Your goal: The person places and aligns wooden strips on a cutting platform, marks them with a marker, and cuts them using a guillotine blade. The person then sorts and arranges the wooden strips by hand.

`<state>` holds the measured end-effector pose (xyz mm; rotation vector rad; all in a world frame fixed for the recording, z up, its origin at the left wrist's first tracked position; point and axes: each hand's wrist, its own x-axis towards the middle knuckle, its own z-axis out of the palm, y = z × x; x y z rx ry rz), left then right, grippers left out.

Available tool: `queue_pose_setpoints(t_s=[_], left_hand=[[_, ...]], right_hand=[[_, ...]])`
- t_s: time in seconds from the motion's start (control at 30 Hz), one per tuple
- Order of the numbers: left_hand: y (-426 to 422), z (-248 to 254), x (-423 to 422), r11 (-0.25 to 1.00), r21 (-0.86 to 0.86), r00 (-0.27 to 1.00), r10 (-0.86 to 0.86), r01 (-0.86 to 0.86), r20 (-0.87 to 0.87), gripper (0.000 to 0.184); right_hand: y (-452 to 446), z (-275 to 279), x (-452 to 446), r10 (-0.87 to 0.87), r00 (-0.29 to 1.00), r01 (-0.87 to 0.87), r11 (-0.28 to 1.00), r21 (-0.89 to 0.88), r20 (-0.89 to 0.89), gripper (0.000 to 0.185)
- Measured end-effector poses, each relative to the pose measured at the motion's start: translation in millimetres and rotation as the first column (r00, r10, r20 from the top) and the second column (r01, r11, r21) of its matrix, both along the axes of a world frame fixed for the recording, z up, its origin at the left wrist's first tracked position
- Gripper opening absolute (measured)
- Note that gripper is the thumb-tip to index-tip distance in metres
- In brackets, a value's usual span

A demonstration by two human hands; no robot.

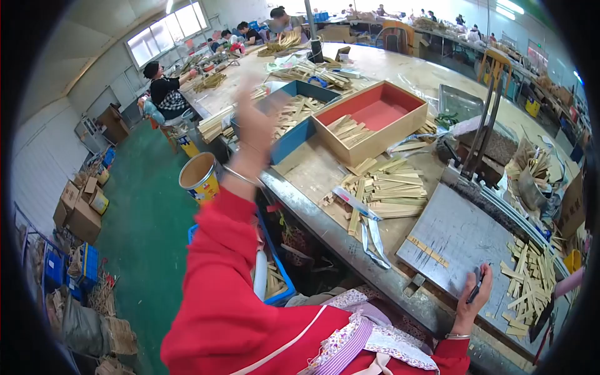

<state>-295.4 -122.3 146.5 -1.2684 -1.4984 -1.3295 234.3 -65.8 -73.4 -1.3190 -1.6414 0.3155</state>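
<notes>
My left hand (pixel 255 125) is raised above the near edge of the table, in front of a blue-walled box (pixel 294 141) with short bamboo strips in it. Motion smears its fingers. Over the near edge of a grey metal plate (pixel 459 234), my right hand (pixel 470 296) is closed around a dark pen (pixel 477 285). A marked bamboo strip (pixel 428 251) lies on the plate, left of that hand. To its right is a heap of short bamboo pieces (pixel 530 284). A wooden box with a red inside (pixel 384 103) holds several strips.
Loose bamboo slats (pixel 397 190) and a white-and-blue flat item (pixel 356 203) lie between the boxes and the plate. Upright metal bars (pixel 484 131) rise behind the plate. A yellow bucket (pixel 201 178) stands beside the table. Another person (pixel 165 90) sits at the far left side.
</notes>
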Motion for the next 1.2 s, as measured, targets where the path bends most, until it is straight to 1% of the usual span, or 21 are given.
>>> queue_pose_setpoints(t_s=[0.03, 0.07, 0.1, 0.13, 0.17, 0.23, 0.27, 0.3, 0.33, 0.37, 0.4, 0.47, 0.53, 0.63, 0.7, 0.83, 0.9, 1.07, 1.2], left_hand=[[-24.3, 33.1, -4.9, 0.982, 0.164, 0.991, -0.071, 0.089, -0.115, 0.039], [-42.4, 64.3, 18.3, 0.955, 0.265, 0.955, -0.055, 0.136, -0.292, 0.035], [-60.2, 95.5, 41.4, 0.918, 0.354, 0.891, -0.001, 0.182, -0.455, 0.032], [-65.6, 103.5, 64.6, 0.897, 0.373, 0.817, 0.024, 0.236, -0.576, 0.035], [-61.6, 92.7, 81.8, 0.905, 0.340, 0.771, 0.020, 0.257, -0.637, 0.038], [-38.2, 57.3, 101.0, 0.936, 0.218, 0.745, -0.066, 0.277, -0.664, 0.046], [-29.2, 39.7, 110.7, 0.950, 0.128, 0.748, -0.137, 0.285, -0.649, 0.050], [-25.7, 21.4, 121.3, 0.959, 0.001, 0.765, -0.224, 0.282, -0.604, 0.054], [-28.0, 3.5, 133.4, 0.953, -0.174, 0.787, -0.304, 0.250, -0.537, 0.050], [-26.0, -19.2, 145.6, 0.926, -0.278, 0.797, -0.366, 0.257, -0.481, 0.047], [-19.1, -46.1, 153.6, 0.881, -0.317, 0.782, -0.462, 0.351, -0.417, 0.045], [-13.7, -90.6, 168.3, 0.776, -0.444, 0.758, -0.592, 0.447, -0.272, 0.050], [-16.0, -125.5, 183.4, 0.695, -0.513, 0.737, -0.656, 0.505, -0.163, 0.049], [-23.8, -162.8, 198.4, 0.632, -0.582, 0.738, -0.670, 0.512, -0.078, 0.048], [-28.0, -179.3, 205.1, 0.599, -0.593, 0.730, -0.683, 0.538, -0.027, 0.047], [-26.2, -184.4, 206.5, 0.567, -0.614, 0.719, -0.695, 0.550, 0.002, 0.047], [-26.7, -188.7, 206.2, 0.571, -0.603, 0.720, -0.694, 0.557, 0.008, 0.047], [-28.2, -196.4, 206.8, 0.571, -0.586, 0.715, -0.699, 0.575, 0.021, 0.048], [-33.1, -200.1, 210.7, 0.547, -0.589, 0.698, -0.715, 0.594, 0.040, 0.049]], right_hand=[[0.6, 0.0, -1.3, 0.006, 1.000, -0.007, 1.000, -0.008, -0.029, 0.047], [1.9, -1.9, -2.3, 0.014, 0.999, -0.014, 1.000, 0.004, -0.053, 0.049], [1.0, -4.8, -0.6, 0.017, 0.997, -0.016, 1.000, 0.014, -0.073, 0.052], [0.7, -6.2, 1.6, 0.025, 0.996, -0.023, 0.999, 0.025, -0.090, 0.054], [1.8, -6.3, 1.2, 0.027, 0.995, -0.024, 0.999, 0.025, -0.100, 0.057], [0.1, -5.6, 0.7, 0.026, 0.992, -0.023, 0.999, 0.027, -0.126, 0.061], [-2.1, -3.1, 1.7, 0.025, 0.994, -0.022, 1.000, 0.020, -0.111, 0.060], [-3.6, 0.9, 0.7, 0.026, 0.995, -0.024, 1.000, 0.014, -0.095, 0.059], [-5.3, 3.8, -0.5, 0.036, 0.996, -0.035, 0.999, 0.006, -0.076, 0.058], [-5.5, 4.5, -1.7, 0.040, 0.997, -0.040, 0.999, 0.000, -0.061, 0.057], [-6.2, 4.8, -0.9, 0.045, 0.998, -0.045, 0.999, -0.003, -0.044, 0.056], [-6.1, 5.1, 1.1, 0.057, 0.998, -0.057, 0.998, -0.006, -0.037, 0.054], [-6.0, 8.4, 0.5, 0.059, 0.998, -0.059, 0.998, -0.008, -0.036, 0.054], [-9.1, 9.8, 0.9, 0.071, 0.997, -0.071, 0.997, -0.005, -0.041, 0.055], [-9.7, 10.2, 0.4, 0.076, 0.996, -0.076, 0.997, 0.004, -0.045, 0.056], [-9.7, 9.6, 1.5, 0.064, 0.997, -0.064, 0.998, -0.011, -0.047, 0.058], [-11.5, 14.4, -2.7, 0.055, 0.997, -0.057, 0.998, -0.031, -0.061, 0.058], [-8.9, 9.6, -1.5, 0.062, 0.997, -0.062, 0.998, 0.004, -0.036, 0.058], [-8.0, 7.5, -1.6, 0.060, 0.998, -0.059, 0.998, 0.026, -0.018, 0.057]])
